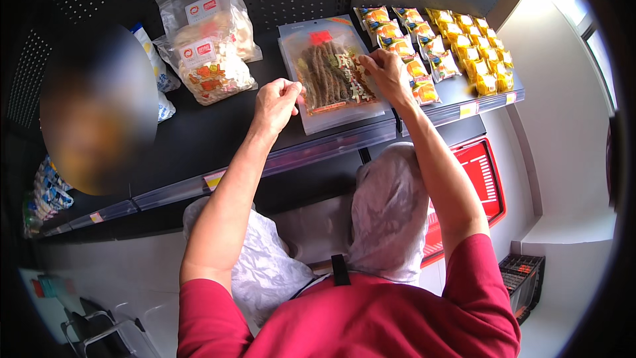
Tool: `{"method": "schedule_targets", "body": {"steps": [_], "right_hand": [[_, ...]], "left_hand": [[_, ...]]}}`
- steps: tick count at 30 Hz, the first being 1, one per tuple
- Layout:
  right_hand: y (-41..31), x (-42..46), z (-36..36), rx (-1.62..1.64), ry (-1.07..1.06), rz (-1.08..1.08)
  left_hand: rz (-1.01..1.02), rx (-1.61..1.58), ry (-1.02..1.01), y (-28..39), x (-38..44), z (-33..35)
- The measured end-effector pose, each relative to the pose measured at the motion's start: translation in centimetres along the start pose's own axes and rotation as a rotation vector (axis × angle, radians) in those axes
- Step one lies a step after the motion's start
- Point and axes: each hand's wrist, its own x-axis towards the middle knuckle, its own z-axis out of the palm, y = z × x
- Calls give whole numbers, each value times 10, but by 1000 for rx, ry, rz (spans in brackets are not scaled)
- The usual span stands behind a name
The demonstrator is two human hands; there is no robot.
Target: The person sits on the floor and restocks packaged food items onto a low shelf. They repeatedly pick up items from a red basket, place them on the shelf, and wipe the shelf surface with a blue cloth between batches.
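Observation:
Several flat, clear-fronted bags of brown stick snacks (325, 79) lie stacked on the dark metal shelf (198, 134) before me. My left hand (278, 102) is at the left edge of the top bag, thumb and forefinger pinched together. On the bag's upper right side rests my right hand (387, 72), its thumb and forefinger also pinched at the edge. Whether either hand grips the film is hard to tell. Left of the stack stand clear bags of pale puffed snacks (213, 69).
Small orange-printed packets (397, 47) and yellow packets (477, 54) lie in rows at the right. Blue and white bags (52, 189) are at the far left. A red plastic basket (489, 179) and a black crate (521, 278) stand below. A price rail edges the shelf.

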Motion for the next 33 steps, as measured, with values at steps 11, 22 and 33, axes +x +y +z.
{"method": "schedule_targets", "body": {"steps": [11,22,33], "right_hand": [[-7,-7,-4,-69,56,26],[-22,-123,-102,201,509,-80],[328,-372,-95,807,689,1258]], "left_hand": [[-46,42,-21,4,-3,-2],[-2,150,22,-9,-5,-10],[-235,-122,-68,-47,13,-55]]}}
